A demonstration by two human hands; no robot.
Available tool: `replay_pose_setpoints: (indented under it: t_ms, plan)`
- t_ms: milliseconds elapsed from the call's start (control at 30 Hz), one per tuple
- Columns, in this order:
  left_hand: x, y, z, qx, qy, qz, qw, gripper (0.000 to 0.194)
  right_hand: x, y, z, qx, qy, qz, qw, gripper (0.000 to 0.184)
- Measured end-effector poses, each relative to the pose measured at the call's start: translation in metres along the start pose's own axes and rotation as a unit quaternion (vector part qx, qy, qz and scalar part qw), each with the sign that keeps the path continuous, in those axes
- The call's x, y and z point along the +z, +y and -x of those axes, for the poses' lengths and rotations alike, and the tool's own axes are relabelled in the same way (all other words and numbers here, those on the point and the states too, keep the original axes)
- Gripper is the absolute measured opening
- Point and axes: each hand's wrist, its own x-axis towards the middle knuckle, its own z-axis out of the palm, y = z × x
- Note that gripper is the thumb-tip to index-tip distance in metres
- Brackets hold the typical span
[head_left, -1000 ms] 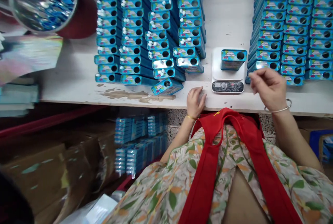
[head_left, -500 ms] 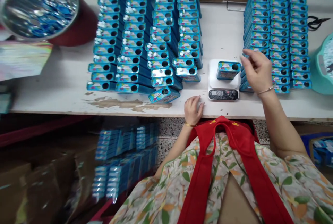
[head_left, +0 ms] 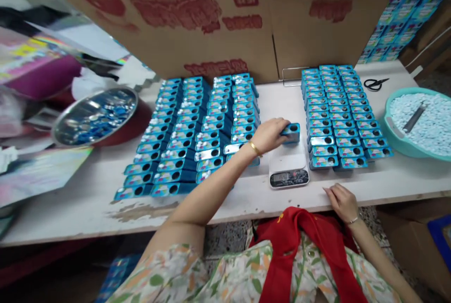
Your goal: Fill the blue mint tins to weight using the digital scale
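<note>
Moved: since the earlier frame, the person's left hand (head_left: 270, 136) has gone from the front edge of the white worktop (head_left: 246, 202) up to the scale, and the right hand (head_left: 343, 203) has come down from beside the right-hand rows to near that edge.
Left hand: closed around one glossy blue rectangular box (head_left: 293, 135) with a round dark spot on its top face; a smooth gold bangle circles the wrist.
Right hand: fingers narrow and partly curled, nothing visible in them; a thin silver bracelet on the wrist.
Scale: one, flat and white with a dark glossy control strip (head_left: 288, 156); the held box is over its rear part, the display too blurred to read.
Left-hand boxes: four upright rows of matching blue boxes (head_left: 181, 136), many with small white oval pieces on top; exact number unclear.
Right-hand boxes: three tightly packed rows of the same kind (head_left: 340, 117), also too many to count surely.
Containers: two, a round metal pot (head_left: 143, 116) of shiny blue and silver pieces at left, and a smooth teal plastic basin (head_left: 405, 141) of pale small pieces with one dark scoop (head_left: 415, 117) at right.
Scissors: one black-handled pair (head_left: 373, 85), behind the basin.
</note>
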Motion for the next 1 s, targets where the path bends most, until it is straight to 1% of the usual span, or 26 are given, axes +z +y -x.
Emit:
replay_pose_setpoints:
  t_ms: [67, 100, 133, 167, 233, 300, 400, 467, 533, 600, 667, 700, 767, 800, 867, 933, 1000]
  plan:
    - [-0.001, -0.031, -0.037, -0.051, 0.051, -0.011, 0.997, 0.032, 0.006, 0.007, 0.007, -0.005, 0.028, 0.042, 0.999, 0.03]
    - [0.0, -0.047, -0.057, -0.077, 0.069, -0.017, 0.994, 0.032, 0.009, 0.008, 0.009, -0.008, 0.039, 0.06, 0.997, 0.031]
    - [0.001, -0.062, -0.077, -0.101, 0.073, -0.024, 0.992, 0.033, 0.012, 0.009, 0.01, -0.013, 0.049, 0.072, 0.996, 0.032]
    - [0.003, -0.076, -0.098, -0.12, 0.065, -0.03, 0.99, 0.034, 0.014, 0.008, 0.01, -0.019, 0.059, 0.077, 0.995, 0.033]
    - [0.009, -0.1, -0.137, -0.144, 0.027, -0.036, 0.989, 0.037, 0.018, 0.007, 0.011, -0.028, 0.076, 0.068, 0.994, 0.034]
    - [0.018, -0.117, -0.171, -0.156, -0.01, -0.032, 0.987, 0.039, 0.02, 0.006, 0.011, -0.029, 0.083, 0.047, 0.995, 0.033]
    - [0.034, -0.133, -0.205, -0.166, -0.031, -0.018, 0.985, 0.043, 0.021, 0.004, 0.013, -0.017, 0.077, 0.025, 0.997, 0.029]
    - [0.042, -0.141, -0.217, -0.165, -0.042, -0.009, 0.985, 0.05, 0.022, 0.004, 0.014, -0.013, 0.075, 0.016, 0.997, 0.026]
    - [0.045, -0.145, -0.221, -0.161, -0.052, -0.001, 0.986, 0.058, 0.024, 0.005, 0.015, -0.013, 0.077, 0.013, 0.997, 0.025]
    - [0.04, -0.144, -0.217, -0.152, -0.055, 0.0, 0.987, 0.065, 0.027, 0.005, 0.016, -0.011, 0.083, 0.016, 0.996, 0.025]
    - [0.027, -0.134, -0.205, -0.136, -0.051, -0.004, 0.989, 0.065, 0.032, 0.004, 0.017, -0.006, 0.093, 0.023, 0.995, 0.026]
    - [0.019, -0.126, -0.197, -0.126, -0.044, -0.006, 0.991, 0.063, 0.035, 0.003, 0.018, -0.004, 0.1, 0.028, 0.995, 0.027]
    - [0.003, -0.106, -0.172, -0.11, -0.032, -0.008, 0.993, 0.05, 0.042, 0.001, 0.018, 0.002, 0.118, 0.039, 0.992, 0.029]
    - [-0.003, -0.095, -0.157, -0.101, -0.026, -0.009, 0.995, 0.044, 0.045, 0.001, 0.017, 0.006, 0.128, 0.046, 0.991, 0.031]
    - [-0.008, -0.069, -0.116, -0.077, 0.0, -0.006, 0.997, 0.04, 0.051, 0.002, 0.013, 0.014, 0.146, 0.064, 0.987, 0.033]
    - [-0.004, -0.039, -0.063, -0.017, 0.054, 0.039, 0.998, 0.039, 0.055, 0.006, 0.009, 0.019, 0.165, 0.079, 0.983, 0.036]
    - [0.008, -0.007, 0.0, 0.026, 0.091, 0.086, 0.992, 0.041, 0.057, 0.009, 0.007, 0.02, 0.182, 0.089, 0.979, 0.04]
